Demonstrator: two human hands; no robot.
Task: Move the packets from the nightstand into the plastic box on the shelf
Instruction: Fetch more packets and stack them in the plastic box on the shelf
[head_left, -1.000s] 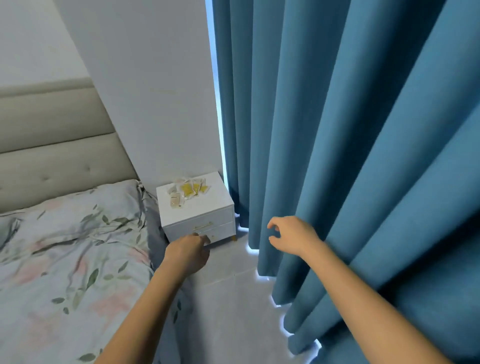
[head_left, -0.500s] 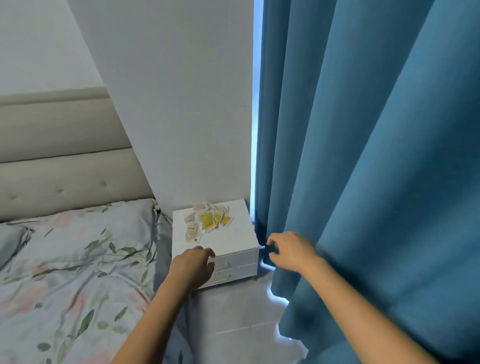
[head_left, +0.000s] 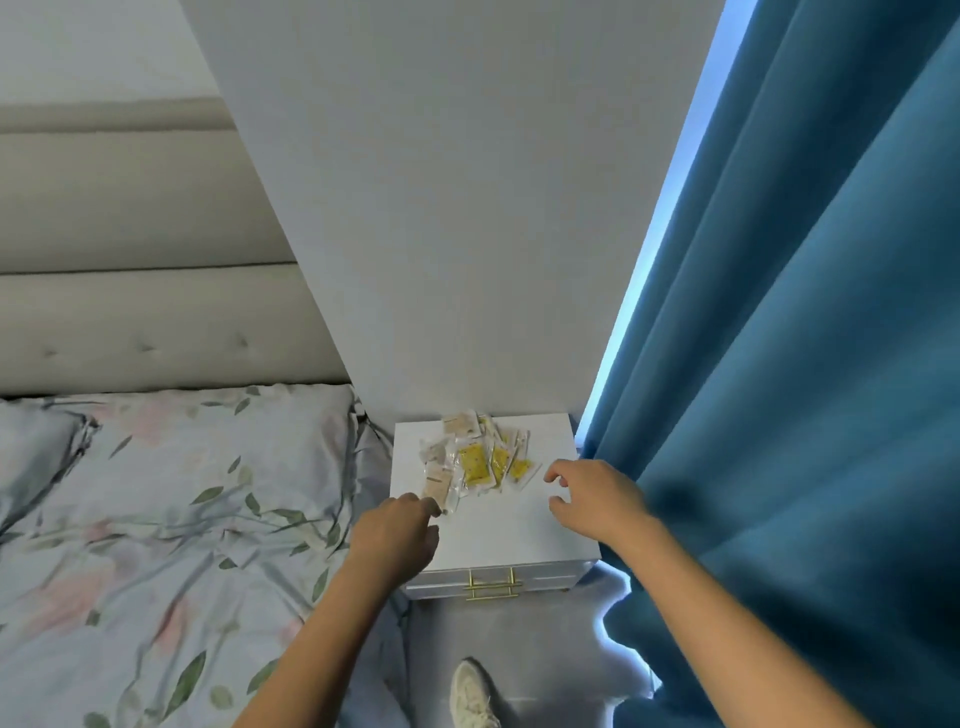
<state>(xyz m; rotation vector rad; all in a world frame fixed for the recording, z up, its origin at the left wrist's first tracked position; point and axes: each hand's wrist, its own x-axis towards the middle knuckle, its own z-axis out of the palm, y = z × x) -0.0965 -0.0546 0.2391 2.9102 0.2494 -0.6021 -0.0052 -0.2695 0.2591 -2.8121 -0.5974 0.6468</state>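
Still, packets (head_left: 475, 460) loose atop nightstand (head_left: 524, 530).

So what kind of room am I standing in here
Most likely a bedroom: a bed with floral bedding and a padded headboard, a white nightstand beside it holding small packets, and long blue curtains at the window.
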